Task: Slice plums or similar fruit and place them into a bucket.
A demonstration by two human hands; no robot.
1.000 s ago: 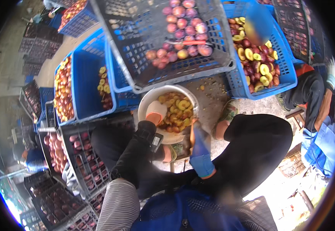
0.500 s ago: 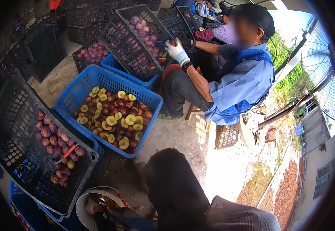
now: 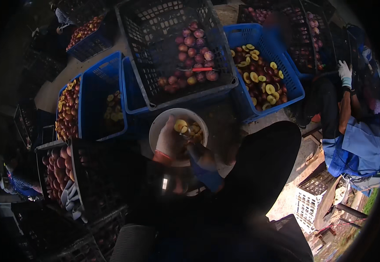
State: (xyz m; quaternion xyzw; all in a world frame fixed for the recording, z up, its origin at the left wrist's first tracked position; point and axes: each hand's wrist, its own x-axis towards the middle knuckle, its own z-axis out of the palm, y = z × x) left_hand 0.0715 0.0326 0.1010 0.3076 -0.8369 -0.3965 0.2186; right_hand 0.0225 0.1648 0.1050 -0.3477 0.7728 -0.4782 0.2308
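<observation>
Fruit half (image 3: 180, 125) in left hand (image 3: 166, 135): yellow flesh, rounded outline.

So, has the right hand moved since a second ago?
Yes: judged against the white bucket, the right hand shifted left, from its right rim inward over the opening.

The left hand (image 3: 167, 134) held a cut plum (image 3: 180, 125) over a white bucket (image 3: 155, 124), and the right hand (image 3: 200, 156) held a metal tool (image 3: 184, 130) to it. Beyond the bucket, a tilted black crate (image 3: 153, 32) carried whole plums (image 3: 193, 53) and a red-handled tool (image 3: 203, 69). To its right, a blue crate (image 3: 243, 32) held plum halves (image 3: 266, 88). Grey gloves (image 3: 71, 197) lay by plums at lower left. At right showed a co-worker's white-gloved hand (image 3: 345, 73) and, below, a white crate (image 3: 308, 205) in sunlight.
</observation>
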